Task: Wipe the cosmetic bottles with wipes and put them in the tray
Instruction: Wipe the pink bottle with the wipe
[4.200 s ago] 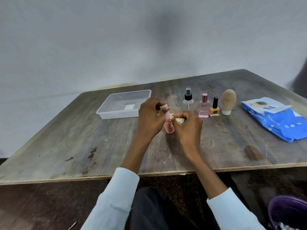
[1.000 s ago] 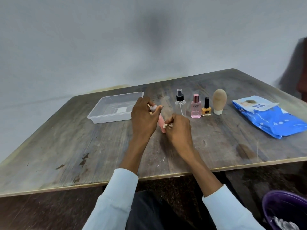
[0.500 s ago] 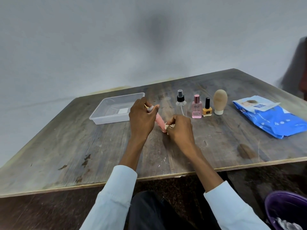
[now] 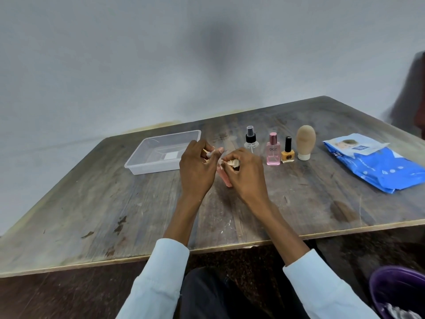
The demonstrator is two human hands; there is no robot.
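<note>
Head view, left hand (image 4: 195, 171) pinching the white cap end of a pink bottle (image 4: 224, 178) tilted above the surface (image 4: 115, 203), right hand (image 4: 246, 173) curled round a crumpled wipe (image 4: 233, 162) against the bottle, clear tray (image 4: 138, 164) just left, four more bottles (image 4: 273, 149) standing right, blue wipes pack (image 4: 379, 166) far right

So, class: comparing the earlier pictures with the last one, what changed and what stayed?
The pink bottle tilted, cap leftward, in the left hand; the right hand worked the wipe along it. Both grips stayed; the tray and four standing bottles stayed put.
</note>
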